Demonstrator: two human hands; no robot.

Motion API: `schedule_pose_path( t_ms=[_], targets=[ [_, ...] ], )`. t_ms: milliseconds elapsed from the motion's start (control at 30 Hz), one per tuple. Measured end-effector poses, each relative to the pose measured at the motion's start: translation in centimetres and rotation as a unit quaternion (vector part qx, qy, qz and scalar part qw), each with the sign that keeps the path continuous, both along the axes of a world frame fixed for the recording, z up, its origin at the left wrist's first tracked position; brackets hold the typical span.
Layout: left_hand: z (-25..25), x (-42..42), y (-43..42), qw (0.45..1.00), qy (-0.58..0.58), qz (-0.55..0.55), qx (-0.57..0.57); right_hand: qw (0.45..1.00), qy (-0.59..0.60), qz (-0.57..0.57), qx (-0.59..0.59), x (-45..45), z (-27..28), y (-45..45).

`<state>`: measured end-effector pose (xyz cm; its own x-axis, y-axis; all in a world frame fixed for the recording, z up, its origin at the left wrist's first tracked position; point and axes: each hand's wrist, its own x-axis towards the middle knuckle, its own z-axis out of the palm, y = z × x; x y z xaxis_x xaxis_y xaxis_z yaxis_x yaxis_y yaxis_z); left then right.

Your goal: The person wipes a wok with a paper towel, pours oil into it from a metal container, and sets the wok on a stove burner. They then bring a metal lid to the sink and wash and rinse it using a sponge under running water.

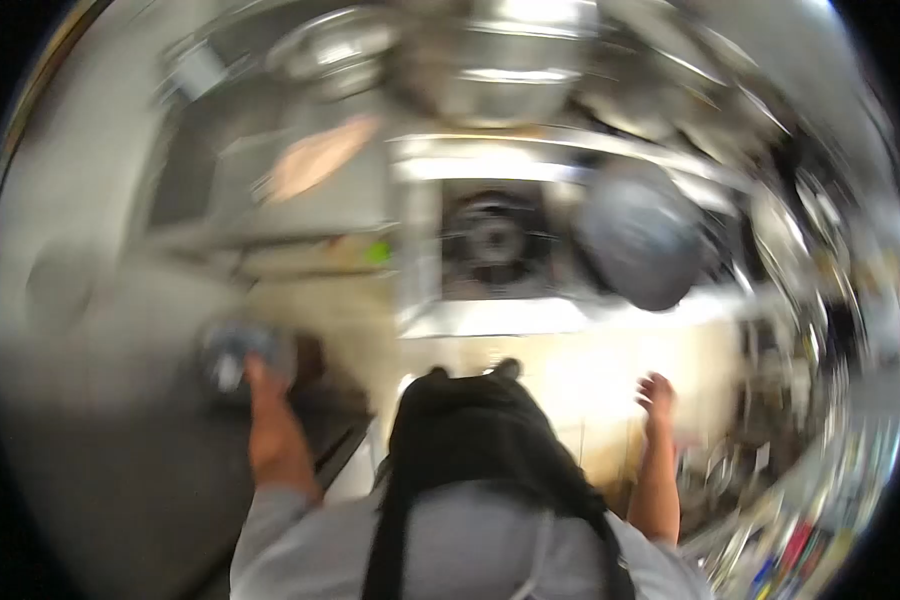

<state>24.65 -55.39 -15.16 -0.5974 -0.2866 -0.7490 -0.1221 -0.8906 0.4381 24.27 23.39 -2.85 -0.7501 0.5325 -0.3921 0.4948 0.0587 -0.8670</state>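
Note:
At the left, my left hand is closed on the near edge of a shiny, rounded, bowl-like thing. It is over or by the grey counter, and motion blur hides its exact kind. A brown shape shows just to the right of that hand. My right hand hangs out to the right over the pale tiled floor, its fingers loosely apart with nothing in them. The stove lies ahead of it, with a dark rounded wok on its right side.
A bare burner is on the left of the stove. Large metal pots stand behind it. A pinkish blurred thing lies on the steel surface at upper left, near a metal bowl. Crowded shelves line the right.

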Motion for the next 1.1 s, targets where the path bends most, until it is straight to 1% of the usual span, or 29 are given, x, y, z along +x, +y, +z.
schedule_pose_path(
  t_ms=[33, 67, 100, 133, 167, 200, 233, 267, 300, 367, 433, 533, 600, 667, 733, 767, 800, 867, 900, 933, 967, 1000, 1100],
  targets=[
    [-2.3, -0.4, 1.3, 0.995, -0.041, -0.041, -0.080, 1.000, 0.001, -0.031, 0.004, 2.0, -2.6, 2.3],
    [-4.5, -1.0, 2.9, 0.979, -0.091, -0.086, -0.159, 0.999, 0.037, 0.007, 0.022, 4.8, -7.4, 6.2],
    [-6.1, -1.5, 4.8, 0.954, -0.145, -0.129, -0.230, 0.976, 0.022, 0.036, 0.213, 8.0, -14.1, 9.5],
    [-6.3, -1.0, 4.2, 0.881, -0.138, -0.399, -0.214, 0.921, -0.096, 0.095, 0.365, 9.3, -8.8, 6.6],
    [-8.2, -0.5, 7.2, 0.866, -0.211, -0.402, -0.211, 0.892, -0.196, 0.109, 0.393, 10.8, -7.1, 5.3],
    [-9.0, -0.2, 10.3, 0.839, -0.246, -0.436, -0.213, 0.861, -0.226, 0.162, 0.426, 12.3, -9.7, 7.0],
    [-9.8, -0.1, 13.8, 0.806, -0.264, -0.486, -0.211, 0.869, -0.258, 0.127, 0.403, 13.9, -9.9, 7.7],
    [-11.3, -0.2, 17.1, 0.768, -0.262, -0.544, -0.213, 0.875, -0.292, 0.078, 0.378, 17.3, -10.7, 7.7],
    [-11.8, -0.4, 19.9, 0.740, -0.252, -0.585, -0.215, 0.879, -0.316, 0.056, 0.352, 18.0, -11.4, 7.8],
    [-11.9, -2.4, 26.5, 0.673, -0.214, -0.669, -0.232, 0.890, -0.337, -0.003, 0.308, 22.6, -13.1, 8.9],
    [-11.9, -4.8, 32.4, 0.607, -0.174, -0.731, -0.260, 0.896, -0.357, -0.057, 0.256, 26.9, -15.4, 9.0],
    [-11.6, -8.0, 41.1, 0.508, -0.109, -0.799, -0.304, 0.907, -0.381, -0.053, 0.173, 30.8, -17.6, 11.4],
    [-11.4, -10.3, 46.6, 0.426, -0.042, -0.836, -0.344, 0.920, -0.363, -0.064, 0.136, 32.3, -18.6, 13.4],
    [-12.5, -13.2, 50.8, 0.316, 0.073, -0.865, -0.383, 0.932, -0.345, -0.063, 0.090, 32.1, -16.8, 16.0],
    [-13.6, -15.8, 55.4, 0.244, 0.171, -0.870, -0.394, 0.945, -0.283, -0.093, 0.135, 31.9, -15.5, 20.3],
    [-14.0, -16.9, 58.1, 0.248, 0.183, -0.870, -0.384, 0.950, -0.253, -0.105, 0.152, 31.8, -15.3, 21.4],
    [-14.6, -17.9, 61.1, 0.269, 0.178, -0.872, -0.367, 0.954, -0.228, -0.140, 0.137, 31.7, -13.7, 23.0],
    [-12.8, -17.0, 70.7, 0.375, 0.019, -0.855, -0.359, 0.955, -0.175, -0.211, 0.116, 31.5, -11.2, 26.4],
    [-9.9, -16.3, 76.3, 0.375, -0.005, -0.848, -0.375, 0.954, -0.141, -0.255, 0.067, 31.7, -11.6, 28.4],
    [-7.1, -15.9, 81.6, 0.318, 0.043, -0.858, -0.401, 0.949, -0.104, -0.299, 0.016, 31.7, -12.7, 29.8],
    [-7.0, -16.0, 85.6, 0.321, 0.052, -0.861, -0.390, 0.938, -0.065, -0.340, -0.035, 31.7, -13.6, 31.0],
    [-7.1, -16.4, 89.4, 0.324, 0.062, -0.866, -0.377, 0.921, -0.025, -0.386, -0.039, 31.6, -13.5, 32.2],
    [-6.2, -14.9, 100.1, 0.321, 0.061, -0.883, -0.336, 0.911, -0.030, -0.409, -0.032, 31.3, -9.9, 34.7]
  ],
)
